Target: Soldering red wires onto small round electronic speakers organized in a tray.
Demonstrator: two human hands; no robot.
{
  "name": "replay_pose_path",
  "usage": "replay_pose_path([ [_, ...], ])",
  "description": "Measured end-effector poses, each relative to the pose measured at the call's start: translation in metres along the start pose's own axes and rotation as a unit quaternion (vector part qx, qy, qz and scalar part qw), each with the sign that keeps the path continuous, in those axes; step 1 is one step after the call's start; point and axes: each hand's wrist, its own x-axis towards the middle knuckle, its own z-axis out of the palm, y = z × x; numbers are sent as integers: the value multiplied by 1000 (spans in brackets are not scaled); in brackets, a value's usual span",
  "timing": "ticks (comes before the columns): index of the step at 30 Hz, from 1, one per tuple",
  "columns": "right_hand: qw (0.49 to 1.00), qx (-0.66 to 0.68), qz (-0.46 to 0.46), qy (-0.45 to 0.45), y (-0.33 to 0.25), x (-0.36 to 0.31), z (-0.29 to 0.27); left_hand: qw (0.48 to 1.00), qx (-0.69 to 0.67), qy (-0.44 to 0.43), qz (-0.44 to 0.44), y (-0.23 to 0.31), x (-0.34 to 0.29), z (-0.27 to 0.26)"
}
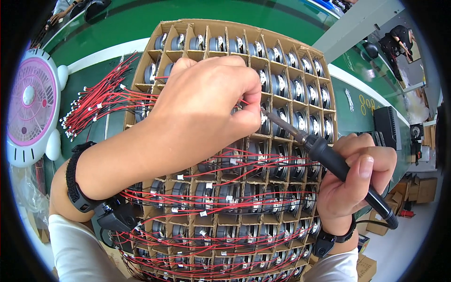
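My left hand reaches over a divided cardboard box, its thumb and forefinger pinched on a thin red wire. In my right hand is a soldering iron with a black handle. Its tip points left and meets, or nearly meets, the terminal of a small round speaker beside my left fingertips; contact is hard to tell. Speakers stand on edge in the box's cells. Across the nearer rows lie red and black wires with white connectors. My left hand hides several cells.
Left of the box lies a bundle of red and black wires with white plugs. A pink and white fan stands beyond it. At right are a black box and yellow rings on the green table. Other people are in the background.
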Motion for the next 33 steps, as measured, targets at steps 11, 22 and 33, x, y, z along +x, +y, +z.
replay_pose_path([
  [11,1000,6,2,14,1,0,-1,1000,-15,9,2,0,1,0],
  [22,1000,21,-5,12,-1,2,0,1000,20,-13,-16,3,0,-3],
  [33,1000,-3,-4,-13,-1,3,-2,1000,19,-11,-16,2,0,-2],
])
